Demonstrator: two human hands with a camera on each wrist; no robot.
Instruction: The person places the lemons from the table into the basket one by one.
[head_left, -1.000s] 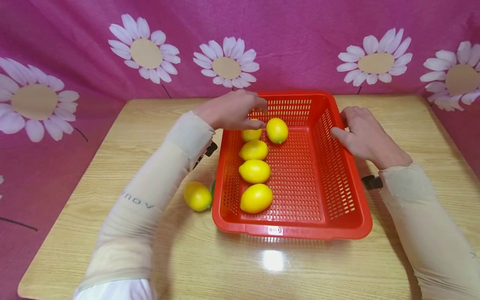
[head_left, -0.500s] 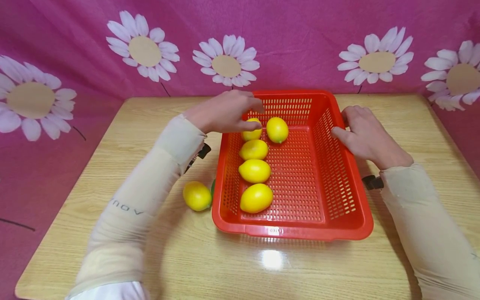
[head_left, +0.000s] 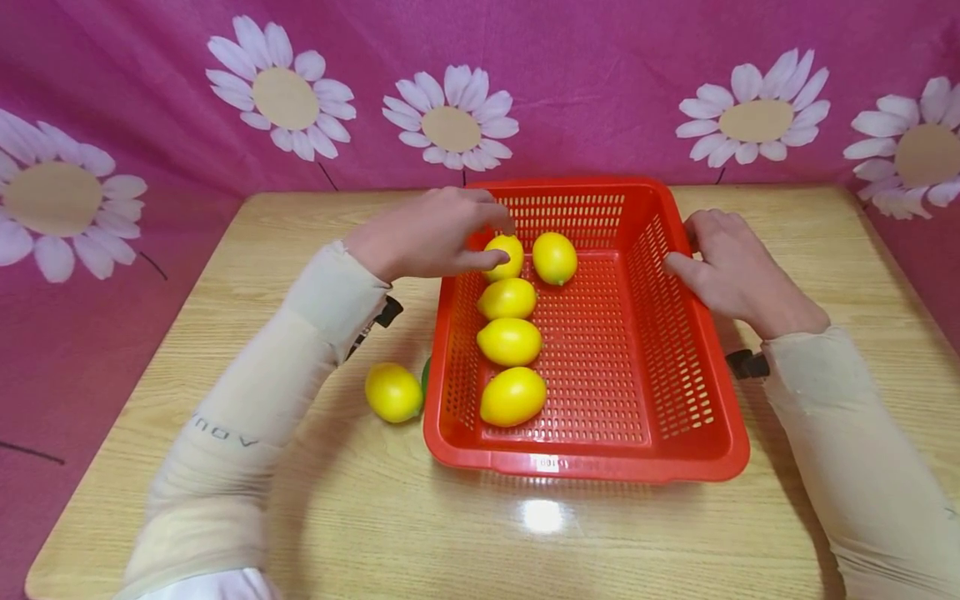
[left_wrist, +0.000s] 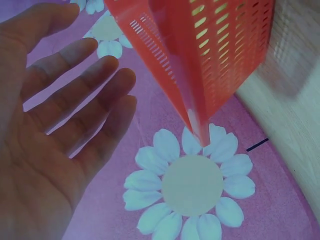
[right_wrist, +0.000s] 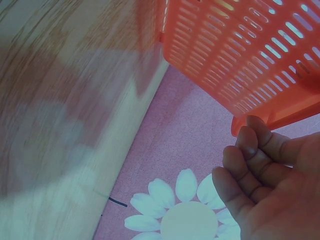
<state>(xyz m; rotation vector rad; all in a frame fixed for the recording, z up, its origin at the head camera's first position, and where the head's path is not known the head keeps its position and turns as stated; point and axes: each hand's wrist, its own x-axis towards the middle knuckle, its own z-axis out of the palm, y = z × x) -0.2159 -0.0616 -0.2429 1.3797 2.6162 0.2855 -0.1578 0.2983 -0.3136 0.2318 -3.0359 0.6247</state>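
A red perforated plastic basket [head_left: 600, 468] stands on the table. Several yellow lemons [head_left: 510, 342] lie inside it, most in a row along the left wall, with one lemon [head_left: 554, 258] to the right at the far end. My left hand [head_left: 431, 233] hovers over the far left rim, fingers spread and holding nothing; its thumb overlaps the farthest lemon [head_left: 512, 250] of the row. In the left wrist view the palm and loose fingers [left_wrist: 95, 112] are apart from the basket. My right hand [head_left: 738, 271] grips the right rim, thumb inside and fingers curled outside below it.
Another lemon [head_left: 393, 392] lies on the wooden table [head_left: 375, 517], left of the basket. Beside it a small green thing [head_left: 426, 377] shows, mostly hidden behind the basket's left wall. A pink flowered cloth [head_left: 600, 100] hangs behind and at both sides.
My left hand has drifted left and slightly nearer, uncovering more of the farthest lemon in the row. The right hand keeps its hold on the rim; basket and lemons stay put.
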